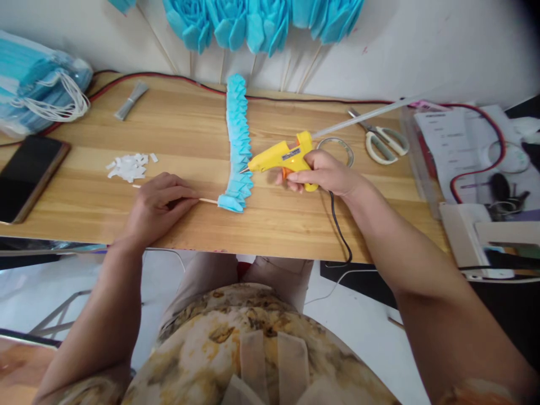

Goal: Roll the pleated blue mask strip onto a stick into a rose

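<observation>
My left hand [162,205] is closed on a thin wooden stick [208,201], whose far end is wrapped in the near end of a pleated blue strip [238,135]. The strip lies lengthwise away from me on the table. In my right hand [324,171] is a yellow hot glue gun [280,154], with my fingers around its handle and by the orange trigger. Its metal nozzle touches or hovers just over the strip's lower part; I cannot tell which. A long clear glue stick [367,117] sticks out of the gun's back.
Finished blue flowers [230,22] on sticks lean at the wall. Scissors [382,140] and a tape roll [337,147] lie right of the gun. Small white pieces [127,167], a phone [31,177] and packed masks [37,84] are left. The gun's black cord [337,225] hangs over the table edge.
</observation>
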`<state>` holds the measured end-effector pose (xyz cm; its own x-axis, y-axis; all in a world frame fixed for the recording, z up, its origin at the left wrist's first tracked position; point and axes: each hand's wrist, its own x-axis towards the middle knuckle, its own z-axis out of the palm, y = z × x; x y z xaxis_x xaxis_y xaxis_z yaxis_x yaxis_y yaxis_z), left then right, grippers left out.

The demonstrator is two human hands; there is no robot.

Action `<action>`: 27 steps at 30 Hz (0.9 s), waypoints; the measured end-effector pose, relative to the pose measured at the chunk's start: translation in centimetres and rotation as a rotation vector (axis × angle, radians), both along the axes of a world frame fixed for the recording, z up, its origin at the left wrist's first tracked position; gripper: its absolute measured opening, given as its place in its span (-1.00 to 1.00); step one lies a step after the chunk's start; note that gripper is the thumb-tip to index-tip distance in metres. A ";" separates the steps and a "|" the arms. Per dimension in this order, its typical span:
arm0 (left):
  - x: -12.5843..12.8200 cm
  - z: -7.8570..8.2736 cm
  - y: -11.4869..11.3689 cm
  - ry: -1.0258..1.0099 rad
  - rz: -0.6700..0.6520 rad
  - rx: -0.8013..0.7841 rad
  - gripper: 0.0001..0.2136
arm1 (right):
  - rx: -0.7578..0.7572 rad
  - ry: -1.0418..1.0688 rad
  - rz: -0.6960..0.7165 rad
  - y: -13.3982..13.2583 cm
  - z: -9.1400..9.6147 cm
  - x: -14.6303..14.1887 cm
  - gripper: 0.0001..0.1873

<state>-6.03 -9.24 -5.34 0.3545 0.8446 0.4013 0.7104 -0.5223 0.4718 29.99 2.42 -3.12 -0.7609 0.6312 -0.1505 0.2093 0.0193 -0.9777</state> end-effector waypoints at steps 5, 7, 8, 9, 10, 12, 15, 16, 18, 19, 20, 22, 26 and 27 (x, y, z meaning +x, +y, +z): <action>0.0 0.1 0.0 0.009 -0.008 0.006 -0.88 | 0.021 0.007 0.020 0.0 -0.4 0.0 -0.74; 0.0 0.2 0.0 0.016 -0.007 0.008 -0.88 | 0.012 0.009 0.008 0.0 -0.4 0.0 -0.77; 0.0 0.2 -0.1 0.020 -0.008 0.007 -0.89 | 0.008 0.006 0.002 -0.1 -0.4 -0.1 -0.78; 0.0 0.2 -0.1 0.024 -0.006 0.004 -0.89 | 0.007 0.005 -0.002 -0.1 -0.4 -0.1 -0.79; 0.0 0.2 -0.1 0.026 -0.003 -0.004 -0.89 | 0.009 0.003 -0.005 -0.1 -0.3 -0.1 -0.79; 0.0 0.1 -0.1 0.020 0.003 -0.024 -0.89 | 0.021 0.000 -0.005 -0.2 -0.3 -0.2 -0.79; -0.1 -0.1 -0.1 -0.011 0.007 -0.026 -0.88 | 0.036 -0.009 -0.007 -0.2 -0.2 -0.2 -0.79; -0.1 -0.2 -0.1 -0.018 0.004 -0.020 -0.87 | 0.039 -0.017 -0.009 -0.3 -0.2 -0.2 -0.79; -0.1 -0.3 -0.1 -0.021 0.000 -0.010 -0.88 | 0.047 -0.038 -0.016 -0.3 -0.2 -0.2 -0.81; -0.2 -0.3 -0.1 -0.020 -0.004 -0.009 -0.88 | 0.054 -0.047 -0.018 -0.3 -0.3 -0.2 -0.82; -0.2 -0.3 0.0 -0.021 -0.008 -0.005 -0.88 | 0.063 -0.052 -0.019 -0.4 -0.3 -0.3 -0.82; -0.2 -0.4 0.0 -0.025 -0.016 -0.004 -0.88 | 0.083 -0.055 -0.020 -0.4 -0.4 -0.3 -0.82; -0.2 -0.4 0.0 -0.031 -0.011 -0.005 -0.89 | 0.120 -0.076 -0.035 -0.5 -0.5 -0.3 -0.83; -0.2 -0.5 0.0 -0.031 -0.008 -0.003 -0.89 | 0.130 -0.084 -0.039 -0.5 -0.5 -0.3 -0.83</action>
<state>-6.22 -9.28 -5.81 0.3485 0.8430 0.4097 0.6917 -0.5263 0.4946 29.68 1.92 -3.64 -0.7237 0.6783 -0.1273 0.2929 0.1349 -0.9466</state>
